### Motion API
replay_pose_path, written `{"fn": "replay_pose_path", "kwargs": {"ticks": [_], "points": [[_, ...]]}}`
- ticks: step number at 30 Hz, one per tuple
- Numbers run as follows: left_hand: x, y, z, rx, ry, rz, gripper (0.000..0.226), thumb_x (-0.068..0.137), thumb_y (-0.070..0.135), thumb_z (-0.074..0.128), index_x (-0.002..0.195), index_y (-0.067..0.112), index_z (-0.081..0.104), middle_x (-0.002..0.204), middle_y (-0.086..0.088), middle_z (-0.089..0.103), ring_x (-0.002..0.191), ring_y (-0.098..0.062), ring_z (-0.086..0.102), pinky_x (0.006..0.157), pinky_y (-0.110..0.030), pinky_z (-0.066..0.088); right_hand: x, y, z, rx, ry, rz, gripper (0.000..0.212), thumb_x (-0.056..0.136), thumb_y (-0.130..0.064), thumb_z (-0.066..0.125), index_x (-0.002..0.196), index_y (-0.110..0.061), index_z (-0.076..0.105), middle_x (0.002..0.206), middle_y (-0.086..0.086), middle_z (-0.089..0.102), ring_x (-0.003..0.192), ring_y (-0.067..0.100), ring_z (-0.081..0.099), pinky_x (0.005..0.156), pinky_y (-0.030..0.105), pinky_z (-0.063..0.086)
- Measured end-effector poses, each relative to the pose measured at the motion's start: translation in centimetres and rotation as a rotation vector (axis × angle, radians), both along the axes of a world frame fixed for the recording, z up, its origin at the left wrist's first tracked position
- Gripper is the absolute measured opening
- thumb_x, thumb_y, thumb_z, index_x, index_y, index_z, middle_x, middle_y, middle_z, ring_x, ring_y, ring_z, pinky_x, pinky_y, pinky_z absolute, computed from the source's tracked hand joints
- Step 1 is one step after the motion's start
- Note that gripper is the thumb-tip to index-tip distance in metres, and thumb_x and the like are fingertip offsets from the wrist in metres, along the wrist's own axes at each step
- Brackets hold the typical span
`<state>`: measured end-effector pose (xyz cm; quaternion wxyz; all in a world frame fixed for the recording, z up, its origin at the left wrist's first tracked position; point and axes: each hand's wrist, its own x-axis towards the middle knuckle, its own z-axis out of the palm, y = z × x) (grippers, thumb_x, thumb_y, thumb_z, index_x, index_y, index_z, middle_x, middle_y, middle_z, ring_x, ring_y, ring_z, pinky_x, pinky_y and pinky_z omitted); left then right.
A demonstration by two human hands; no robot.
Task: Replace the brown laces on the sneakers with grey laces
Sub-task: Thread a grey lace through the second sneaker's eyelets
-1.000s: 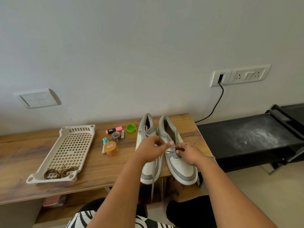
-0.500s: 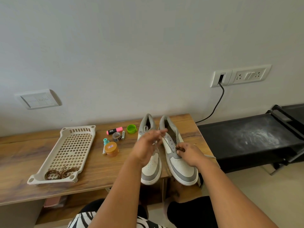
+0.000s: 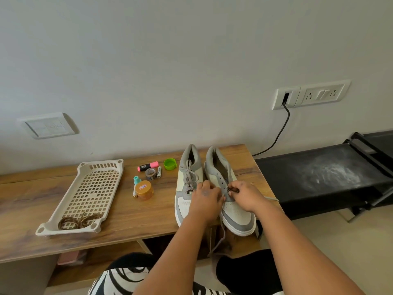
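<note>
Two grey-and-white sneakers sit side by side on the wooden worktop [image 3: 119, 222], toes toward the person.

Left sneaker [image 3: 187, 188]: already laced in grey, bow tied near the tongue.

Right sneaker [image 3: 236, 211]: only partly laced, upper eyelets bare. A grey lace [image 3: 220, 237] hangs off the front edge of the worktop below the shoes.

Left hand [image 3: 207, 199]: over the gap between the shoes at the lower eyelets, fingers curled. Grip looks clenched on the lace, but the pinch itself is hidden behind the hand.

Right hand [image 3: 244, 195]: on the right sneaker's vamp, thumb and forefinger pinching a dark lace tip at an eyelet. More grey lace trails off to the right behind the wrist.

Brown laces [image 3: 78, 221]: coiled in the near end of the beige perforated tray [image 3: 100, 167], well left of the shoes.

Between tray and shoes:
- pink highlighter [image 3: 147, 166], black label, text too small to read
- green cap [image 3: 170, 163]
- tape roll [image 3: 150, 173]
- battery [image 3: 158, 172], print unreadable
- teal-capped marker [image 3: 136, 184]
- amber jar [image 3: 144, 190], red-and-white lid sticker, not legible
</note>
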<state>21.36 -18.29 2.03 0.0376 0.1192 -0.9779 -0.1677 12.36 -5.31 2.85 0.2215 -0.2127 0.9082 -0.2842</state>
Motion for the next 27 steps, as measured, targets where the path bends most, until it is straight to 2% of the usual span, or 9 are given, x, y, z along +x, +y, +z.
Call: {"fn": "replay_pose_path", "kwargs": {"ticks": [2,5,7,10,13,16,20,25,27], "points": [[-0.1,-0.1,0.4,0.261,0.015,0.044,0.020,0.096,0.038,0.054,0.097,0.021,0.064,0.119,0.000,0.048,0.114,-0.019,0.041,0.102,-0.038,0.037,0.0,0.1,0.2,-0.001,-0.004,0.003,0.032,0.097,-0.025,0.055,0.129,-0.025,0.059,0.124,0.005,0.060,0.120,0.023,0.050,0.103,0.037,0.043],[0.4,-1.2,3.6,1.157,0.136,0.181,0.007,0.095,0.024,0.060,0.096,0.019,0.065,0.108,0.001,0.061,0.103,-0.015,0.054,0.101,-0.038,0.042,0.0,0.1,0.7,-0.004,-0.031,-0.008,0.030,0.097,-0.025,0.057,0.126,-0.026,0.061,0.120,0.001,0.062,0.120,0.021,0.050,0.102,0.036,0.043],[0.9,-2.5,5.3,1.454,0.197,0.211,0.010,0.093,0.017,0.062,0.099,0.012,0.068,0.104,0.000,0.069,0.102,-0.015,0.058,0.098,-0.034,0.042,0.1,0.2,1.2,-0.018,-0.061,0.011,0.027,0.097,-0.023,0.057,0.123,-0.025,0.062,0.115,-0.002,0.063,0.113,0.018,0.052,0.095,0.032,0.043],[1.6,-3.7,6.0,1.415,0.128,0.157,0.013,0.079,0.016,0.067,0.088,0.009,0.074,0.095,-0.001,0.073,0.091,-0.012,0.062,0.087,-0.029,0.046,0.1,0.6,2.0,-0.176,-0.065,-0.057,0.025,0.093,-0.013,0.063,0.115,-0.025,0.064,0.104,-0.009,0.063,0.101,0.011,0.056,0.083,0.023,0.042],[1.3,-3.2,5.3,1.175,-0.003,0.208,0.008,0.073,0.016,0.065,0.070,0.010,0.067,0.089,-0.013,0.071,0.079,-0.017,0.062,0.073,-0.026,0.049,-0.6,1.9,2.5,-0.379,0.053,-0.334,0.026,0.090,-0.003,0.061,0.104,-0.025,0.067,0.101,-0.008,0.062,0.099,0.013,0.059,0.076,0.020,0.043],[0.5,-1.8,4.0,1.048,-0.071,0.277,0.016,0.081,0.022,0.069,0.081,0.011,0.058,0.089,-0.016,0.073,0.075,-0.021,0.066,0.067,-0.030,0.052,-1.2,3.3,2.3,-0.243,0.043,-0.337,0.016,0.091,-0.014,0.064,0.104,-0.024,0.066,0.104,-0.006,0.063,0.096,0.012,0.057,0.078,0.025,0.042],[0.0,0.1,1.9,0.707,-0.108,0.282,0.044,0.083,0.057,0.066,0.094,0.016,0.058,0.088,-0.002,0.072,0.086,-0.018,0.065,0.076,-0.033,0.052,-0.8,3.4,1.5,-0.124,-0.137,-0.181,0.024,0.086,-0.037,0.072,0.105,-0.024,0.065,0.100,-0.010,0.063,0.093,0.008,0.057,0.066,0.020,0.039],[-0.3,1.5,0.8,0.629,-0.047,0.238,0.031,0.097,0.045,0.054,0.085,0.016,0.053,0.078,0.004,0.054,0.075,-0.014,0.051,0.063,-0.027,0.039,-1.1,2.6,0.8,-0.080,-0.140,-0.171,0.023,0.084,-0.040,0.073,0.094,-0.022,0.064,0.097,-0.003,0.065,0.092,0.015,0.060,0.076,0.028,0.049],[-0.4,1.5,0.4,0.677,-0.028,0.262,0.030,0.099,0.040,0.053,0.083,0.014,0.054,0.080,-0.001,0.059,0.076,-0.017,0.055,0.069,-0.032,0.047,-1.0,2.4,0.9,-0.060,-0.163,-0.156,0.022,0.087,-0.042,0.069,0.093,-0.022,0.062,0.099,-0.002,0.064,0.095,0.017,0.060,0.082,0.033,0.050]]}}
